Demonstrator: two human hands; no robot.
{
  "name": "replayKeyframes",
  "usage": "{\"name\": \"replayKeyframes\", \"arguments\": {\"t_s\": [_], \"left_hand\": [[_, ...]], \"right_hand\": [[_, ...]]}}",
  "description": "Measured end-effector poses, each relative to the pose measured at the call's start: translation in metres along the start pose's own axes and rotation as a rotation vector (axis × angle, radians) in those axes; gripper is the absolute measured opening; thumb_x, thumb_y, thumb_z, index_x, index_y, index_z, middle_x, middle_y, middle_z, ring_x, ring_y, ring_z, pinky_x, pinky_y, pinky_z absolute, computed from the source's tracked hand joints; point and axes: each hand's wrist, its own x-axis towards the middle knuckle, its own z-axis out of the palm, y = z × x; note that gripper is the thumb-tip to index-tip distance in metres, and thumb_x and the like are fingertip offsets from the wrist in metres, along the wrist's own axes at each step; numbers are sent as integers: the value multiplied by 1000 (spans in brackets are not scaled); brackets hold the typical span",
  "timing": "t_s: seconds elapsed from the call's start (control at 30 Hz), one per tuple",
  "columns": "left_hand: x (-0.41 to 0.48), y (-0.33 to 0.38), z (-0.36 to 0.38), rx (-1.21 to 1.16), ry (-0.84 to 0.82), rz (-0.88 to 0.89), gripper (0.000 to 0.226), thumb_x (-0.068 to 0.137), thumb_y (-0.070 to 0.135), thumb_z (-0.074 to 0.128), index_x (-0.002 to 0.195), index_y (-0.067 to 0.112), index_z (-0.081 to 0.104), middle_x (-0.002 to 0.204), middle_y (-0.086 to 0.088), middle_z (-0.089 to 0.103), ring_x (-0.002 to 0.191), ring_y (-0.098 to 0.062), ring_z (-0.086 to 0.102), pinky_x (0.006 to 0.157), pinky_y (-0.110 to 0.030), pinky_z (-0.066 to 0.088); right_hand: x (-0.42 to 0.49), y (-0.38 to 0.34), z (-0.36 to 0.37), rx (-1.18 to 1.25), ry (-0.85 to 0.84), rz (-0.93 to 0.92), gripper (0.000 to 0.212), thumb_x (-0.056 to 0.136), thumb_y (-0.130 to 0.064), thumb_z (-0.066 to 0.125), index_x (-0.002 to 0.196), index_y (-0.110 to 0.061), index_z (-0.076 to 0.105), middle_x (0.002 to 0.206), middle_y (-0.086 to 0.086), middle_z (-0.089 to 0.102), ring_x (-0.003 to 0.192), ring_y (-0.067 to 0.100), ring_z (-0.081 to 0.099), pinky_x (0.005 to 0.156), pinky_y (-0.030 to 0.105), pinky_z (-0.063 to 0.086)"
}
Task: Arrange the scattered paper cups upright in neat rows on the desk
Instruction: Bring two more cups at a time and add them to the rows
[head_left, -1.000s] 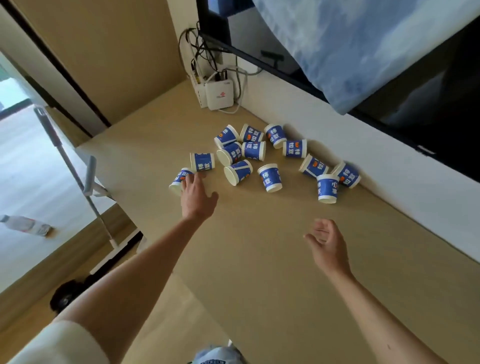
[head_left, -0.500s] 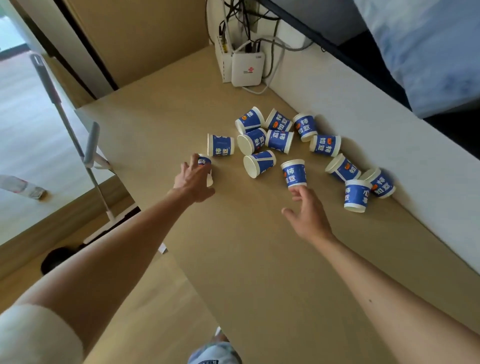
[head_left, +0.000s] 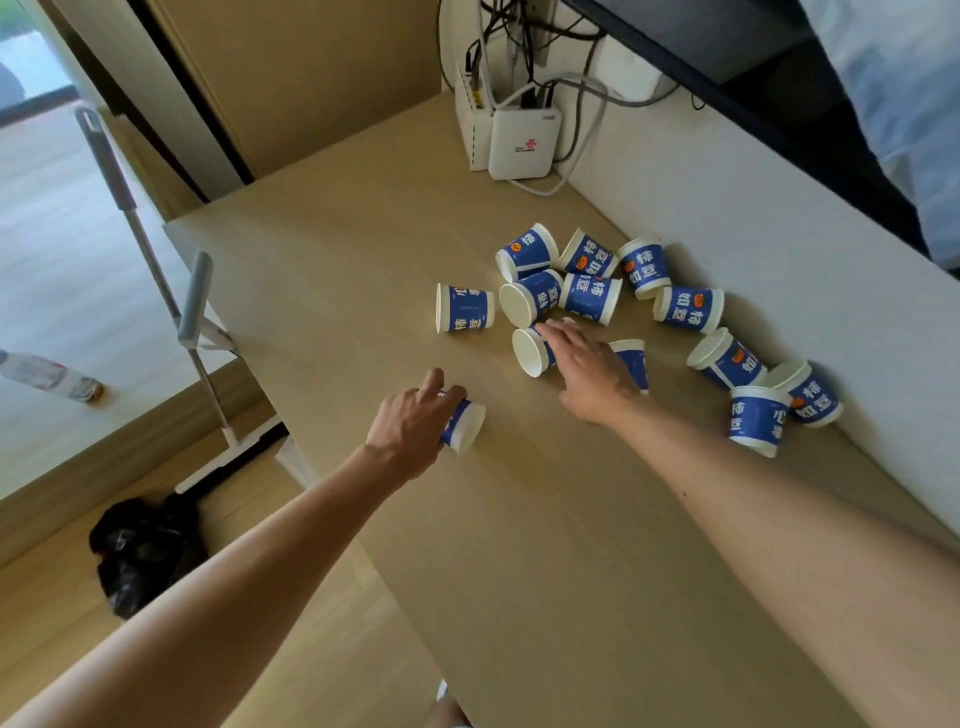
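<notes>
Reaching forward since half a second ago, the right hand (head_left: 592, 371) lays fairly straight fingers across a tipped cup (head_left: 531, 354) at the edge of the scattered paper cups (head_left: 687, 310) (mostly on their sides) on the desk (head_left: 519, 545). The left hand (head_left: 410, 431) grips a lone cup (head_left: 468, 427), lying nearer.

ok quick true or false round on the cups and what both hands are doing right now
1. The left hand grips a cup. True.
2. The paper cups stand in neat rows on the desk. False: they lie scattered, most on their sides.
3. A white box with cables stands at the desk's far corner. True.
4. The right hand hangs clear of every cup. False: its fingers lie on a tipped cup.
5. The paper cups are plain red. False: they are blue with white rims.
</notes>
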Motion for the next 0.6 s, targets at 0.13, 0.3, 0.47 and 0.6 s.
{"name": "replayKeyframes", "arguments": {"t_s": [0.13,0.3,0.47,0.6], "left_hand": [[-9,-1,10,-133,65,3,75,75,35,81,138,27,40,127,0,47,95,-25,66,70,-35,57],[-21,5,19,-358,114,-40,72,69,46,82,129,30,45,118,8,54,96,-20,64,67,-31,52],[-33,24,24,-540,171,-115,63,64,52,76,118,35,48,107,14,62,92,-19,63,65,-31,50],[-37,64,22,-614,187,-57,60,62,53,75,114,39,46,97,20,59,86,-16,61,59,-27,42]], "right_hand": [[7,-4,5,-217,38,-15,92,74,-3,79,150,-18,30,144,8,36,135,29,37,111,45,39],[-5,0,15,-315,36,-78,61,72,-2,75,126,-17,51,131,6,44,121,26,44,102,40,42],[-53,10,33,-59,81,7,54,71,-21,79,116,-22,48,118,-3,60,113,22,56,93,35,41],[-114,34,41,328,266,219,75,66,-30,88,129,-18,49,126,1,62,111,24,59,89,38,44]]}}
